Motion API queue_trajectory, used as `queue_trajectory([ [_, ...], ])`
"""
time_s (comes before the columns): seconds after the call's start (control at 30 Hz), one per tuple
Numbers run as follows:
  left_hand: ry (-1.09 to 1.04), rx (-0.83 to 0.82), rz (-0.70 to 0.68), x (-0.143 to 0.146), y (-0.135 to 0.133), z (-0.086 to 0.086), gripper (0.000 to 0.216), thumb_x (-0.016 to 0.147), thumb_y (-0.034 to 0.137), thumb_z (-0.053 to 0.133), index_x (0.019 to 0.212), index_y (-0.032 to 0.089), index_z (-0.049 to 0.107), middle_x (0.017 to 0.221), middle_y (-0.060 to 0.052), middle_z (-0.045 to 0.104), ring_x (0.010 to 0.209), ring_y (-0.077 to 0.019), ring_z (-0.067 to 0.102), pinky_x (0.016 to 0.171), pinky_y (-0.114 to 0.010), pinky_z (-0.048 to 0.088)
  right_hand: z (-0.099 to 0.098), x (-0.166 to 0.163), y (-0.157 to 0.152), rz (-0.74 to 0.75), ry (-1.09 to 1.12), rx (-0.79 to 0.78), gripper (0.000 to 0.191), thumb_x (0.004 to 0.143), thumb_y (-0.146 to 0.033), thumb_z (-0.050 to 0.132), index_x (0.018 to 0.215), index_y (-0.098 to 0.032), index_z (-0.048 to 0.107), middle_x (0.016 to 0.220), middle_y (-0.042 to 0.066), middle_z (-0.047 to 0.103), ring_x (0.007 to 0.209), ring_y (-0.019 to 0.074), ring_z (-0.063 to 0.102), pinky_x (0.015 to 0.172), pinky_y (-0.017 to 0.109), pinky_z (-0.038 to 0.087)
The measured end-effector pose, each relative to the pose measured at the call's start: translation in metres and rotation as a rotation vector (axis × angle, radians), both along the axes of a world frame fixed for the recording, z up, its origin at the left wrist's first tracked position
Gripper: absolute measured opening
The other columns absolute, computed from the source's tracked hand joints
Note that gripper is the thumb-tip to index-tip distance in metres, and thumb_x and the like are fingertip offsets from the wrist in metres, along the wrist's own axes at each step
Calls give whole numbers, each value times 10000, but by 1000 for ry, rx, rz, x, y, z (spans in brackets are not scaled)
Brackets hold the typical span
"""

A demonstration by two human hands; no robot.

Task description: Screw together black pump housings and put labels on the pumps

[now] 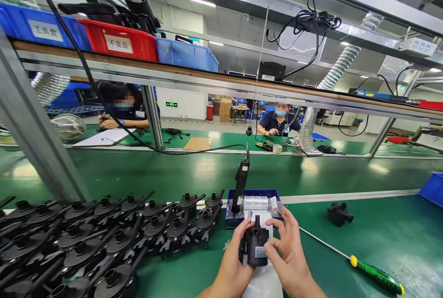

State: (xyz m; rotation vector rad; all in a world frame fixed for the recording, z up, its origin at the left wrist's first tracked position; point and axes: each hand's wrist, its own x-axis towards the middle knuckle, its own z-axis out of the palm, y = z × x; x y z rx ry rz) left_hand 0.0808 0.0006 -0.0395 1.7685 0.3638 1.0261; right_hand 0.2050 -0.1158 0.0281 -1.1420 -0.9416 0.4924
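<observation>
One black housing (258,241), clasped by my left hand (235,261); my right hand (289,254) loosely curled, thumb by its label (260,252). Rows of black units (119,241) leftward; completion unclear.

A blue bin (44,30) is standing just left of the red bin (117,42), a paler blue bin (187,56) just right; farther right, a black cable (313,20) is hanging coiled.
</observation>
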Motion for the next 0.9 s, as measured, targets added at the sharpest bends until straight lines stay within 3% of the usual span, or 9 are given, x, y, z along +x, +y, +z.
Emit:
queue_trajectory([
  [0.2, -5, 35, 5, 0, 1, -3, 743, 936, 201, 697, 1590, 350, 376, 1555, -114, 603, 1444, -290, 608, 1225, -507, 517, -2, 0, -2, -30, -107, -26, 735, 1065, -462, 684, 1659, -379, 258, 1402, 152, 588, 960, 233, 657, 856, 416, 633],
  [0.4, -13, 77, 28, 0, 2, -5, 737, 961, 222, 677, 1596, 415, 357, 1552, -80, 599, 1443, -275, 607, 1220, -501, 521, -3, 3, -2, -95, -287, -4, 645, 1103, -397, 606, 1667, -356, 297, 1536, 190, 493, 1193, 307, 654, 753, 386, 690],
  [0.57, -21, 87, 26, 2, 3, -6, 719, 977, 258, 682, 1604, 391, 356, 1559, -103, 591, 1446, -284, 605, 1222, -496, 521, -3, 3, -1, -124, -471, 53, 589, 1122, -246, 534, 1665, -350, 328, 1664, 194, 334, 1263, 305, 639, 735, 359, 709],
  [0.7, -42, 89, 13, 1, 4, -4, 687, 997, 282, 677, 1607, 361, 370, 1549, -119, 602, 1444, -287, 609, 1223, -484, 524, -3, 9, -3, -168, -843, 216, 685, 1059, -14, 514, 1638, -356, 389, 1649, 176, 377, 1352, 311, 623, 773, 353, 721],
  [0.8, -72, 50, 20, 0, 3, 1, 681, 986, 289, 701, 1595, 307, 397, 1541, -146, 605, 1440, -300, 612, 1222, -471, 529, 1, 16, -4, -222, -1060, 269, 773, 1004, 19, 599, 1637, -380, 404, 1611, 152, 441, 1347, 334, 640, 896, 453, 722],
  [0.9, -92, 14, 40, -1, -1, 7, 648, 983, 298, 705, 1570, 281, 432, 1520, -152, 618, 1421, -301, 626, 1208, -461, 545, 6, 17, -3, -267, -830, 70, 754, 1021, -193, 680, 1671, -361, 335, 1653, 165, 382, 1411, 411, 557, 1018, 618, 657],
])
